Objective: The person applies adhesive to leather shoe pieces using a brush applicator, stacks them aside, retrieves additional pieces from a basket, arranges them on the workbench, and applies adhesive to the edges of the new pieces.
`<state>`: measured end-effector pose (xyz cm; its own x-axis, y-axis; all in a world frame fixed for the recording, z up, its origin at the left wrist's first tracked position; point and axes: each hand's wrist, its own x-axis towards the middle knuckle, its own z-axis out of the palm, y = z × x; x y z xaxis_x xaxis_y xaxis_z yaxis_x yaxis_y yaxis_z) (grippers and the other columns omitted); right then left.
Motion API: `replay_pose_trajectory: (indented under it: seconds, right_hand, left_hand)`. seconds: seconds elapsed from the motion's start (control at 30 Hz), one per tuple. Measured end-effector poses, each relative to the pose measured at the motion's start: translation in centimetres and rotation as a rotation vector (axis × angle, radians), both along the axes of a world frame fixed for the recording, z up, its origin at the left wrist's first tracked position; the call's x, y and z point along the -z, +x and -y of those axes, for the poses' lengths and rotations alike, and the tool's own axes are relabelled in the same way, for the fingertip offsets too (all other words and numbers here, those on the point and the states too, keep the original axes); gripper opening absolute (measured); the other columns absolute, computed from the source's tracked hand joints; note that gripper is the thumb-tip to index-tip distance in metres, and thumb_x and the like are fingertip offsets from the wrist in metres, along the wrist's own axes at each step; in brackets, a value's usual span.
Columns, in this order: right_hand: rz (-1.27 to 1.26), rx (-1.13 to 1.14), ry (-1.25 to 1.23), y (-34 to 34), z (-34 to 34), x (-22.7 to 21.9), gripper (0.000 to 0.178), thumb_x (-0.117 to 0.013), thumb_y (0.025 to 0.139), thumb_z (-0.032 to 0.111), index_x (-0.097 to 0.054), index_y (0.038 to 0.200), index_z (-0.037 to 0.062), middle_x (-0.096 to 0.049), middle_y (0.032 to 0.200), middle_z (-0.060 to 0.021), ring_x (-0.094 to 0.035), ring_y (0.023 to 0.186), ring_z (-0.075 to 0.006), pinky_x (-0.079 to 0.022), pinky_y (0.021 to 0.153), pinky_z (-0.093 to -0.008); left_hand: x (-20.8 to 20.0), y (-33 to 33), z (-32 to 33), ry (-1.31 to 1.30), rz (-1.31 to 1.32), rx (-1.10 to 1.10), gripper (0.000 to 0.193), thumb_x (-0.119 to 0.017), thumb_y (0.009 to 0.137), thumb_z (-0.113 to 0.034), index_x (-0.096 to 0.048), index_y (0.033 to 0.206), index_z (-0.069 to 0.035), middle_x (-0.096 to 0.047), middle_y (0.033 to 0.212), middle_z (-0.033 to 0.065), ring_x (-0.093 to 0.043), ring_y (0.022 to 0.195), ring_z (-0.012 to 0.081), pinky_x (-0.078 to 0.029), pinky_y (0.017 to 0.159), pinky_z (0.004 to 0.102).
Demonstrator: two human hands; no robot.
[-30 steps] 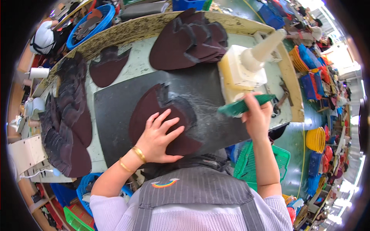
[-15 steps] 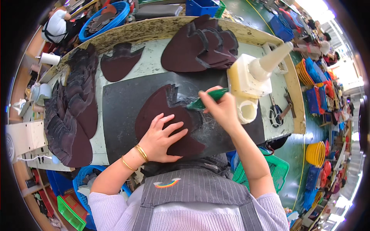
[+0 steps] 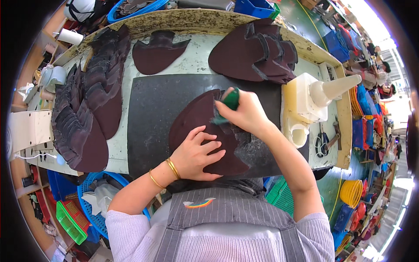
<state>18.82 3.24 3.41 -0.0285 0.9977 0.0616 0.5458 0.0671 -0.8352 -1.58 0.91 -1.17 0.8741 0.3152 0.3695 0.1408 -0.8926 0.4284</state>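
A dark maroon cut piece (image 3: 192, 113), with a notched, grey-coated edge, lies flat on the black mat (image 3: 148, 118). My left hand (image 3: 196, 157) rests on its lower part, fingers spread. At the notched edge my right hand (image 3: 244, 111) grips a green brush (image 3: 231, 99), its lower end touching the edge; the fingers partly cover it. Right of the mat stands a plastic bottle (image 3: 301, 98) of yellowish liquid with a long pale spout and a small round open mouth near its base.
Overlapping maroon pieces (image 3: 98, 135) line the left of the table. A single piece (image 3: 159, 54) and another stack (image 3: 248, 54) lie beyond the mat. Scissors (image 3: 322, 142) and a hammer (image 3: 336, 135) lie at the right. A raised wooden edge (image 3: 187, 22) borders the table's far side.
My right hand has shifted left and up along the notched edge, and the brush now stands more upright. My left hand stays on the piece. The whole view has shifted slightly.
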Motion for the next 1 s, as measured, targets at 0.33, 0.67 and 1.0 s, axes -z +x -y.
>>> replay_pose_trajectory:
  seconds: [0.33,0.67,1.0]
  right_hand:
    - [-0.004,-0.116,-0.148,2.2,7.8,-0.7,0.019,-0.070,0.076,0.012,-0.056,0.071,0.0020,-0.056,0.057,-0.0088,-0.054,0.050,-0.0134,-0.043,0.049,-0.0288]
    - [-0.447,0.142,-0.092,4.8,8.0,-3.2,0.006,-0.064,0.083,0.003,-0.060,0.082,-0.0008,-0.060,0.072,-0.0002,-0.054,0.061,-0.0059,-0.044,0.054,-0.0215]
    - [-0.137,-0.298,0.177,1.4,-0.1,1.7,0.014,-0.069,0.073,0.005,-0.056,0.075,0.0014,-0.059,0.072,-0.0070,-0.059,0.065,-0.0130,-0.048,0.059,-0.0263]
  left_hand:
    - [0.3,0.3,-0.2,-0.006,0.054,0.002,0.049,-0.081,0.056,-0.042,-0.066,0.090,-0.010,-0.058,0.101,0.0066,-0.054,0.102,0.0268,-0.037,0.098,0.0531]
    - [-0.5,0.2,-0.4,-0.002,0.026,-0.016,0.048,-0.079,0.057,-0.042,-0.065,0.090,-0.010,-0.056,0.100,0.0056,-0.048,0.113,0.0330,-0.029,0.101,0.0579]
    - [-0.8,0.1,0.4,-0.099,-0.036,-0.008,0.048,-0.075,0.059,-0.044,-0.065,0.089,-0.009,-0.058,0.104,0.0073,-0.045,0.120,0.0341,-0.024,0.103,0.0609]
